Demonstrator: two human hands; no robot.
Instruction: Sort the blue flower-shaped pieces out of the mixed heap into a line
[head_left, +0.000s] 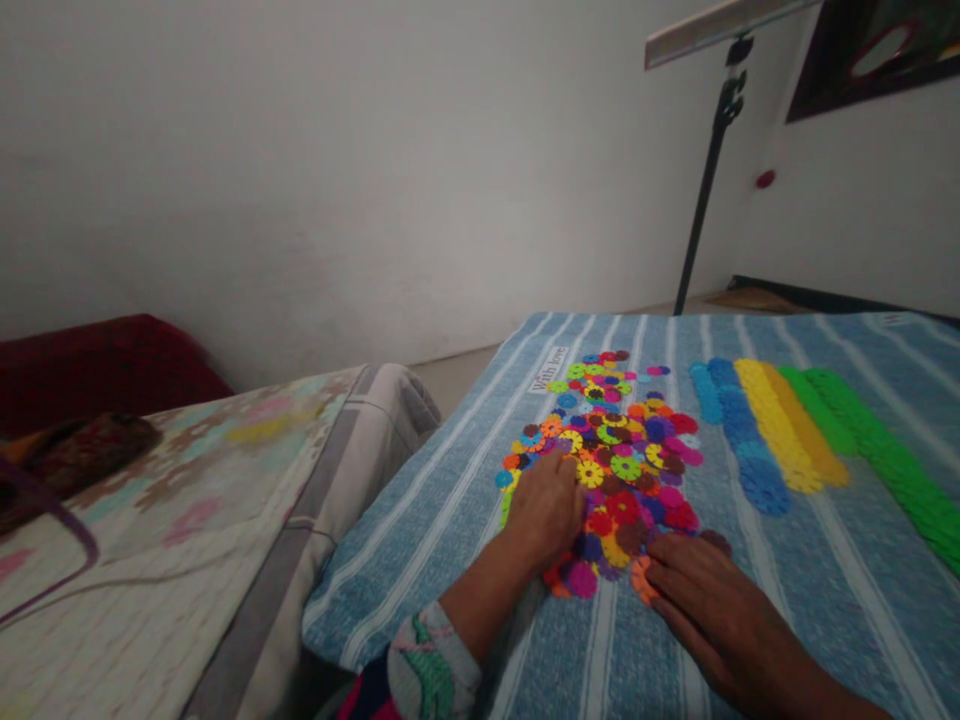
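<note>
A loose heap of colourful flower-shaped discs (622,510) is spread over a blue-and-white striped cloth (420,560). My left hand (546,508) rests on the heap's left side, its fingers curled down and drawn together. Whatever lies under its fingertips is hidden. Along the near right edge of the heap my right hand (709,605) lies with its fingers stretched out, beside an orange disc (643,580) and a brown one. To the right are overlapping rows of discs sorted by colour: blue (739,430), yellow (780,425) and green (885,460).
Printed "With love" lettering (549,370) shows on the cloth behind the heap. At left stands a second surface with a patterned cover (225,520), separated by a gap. A dark stand (705,180) rises behind the far edge, and a pale wall (375,180) backs everything.
</note>
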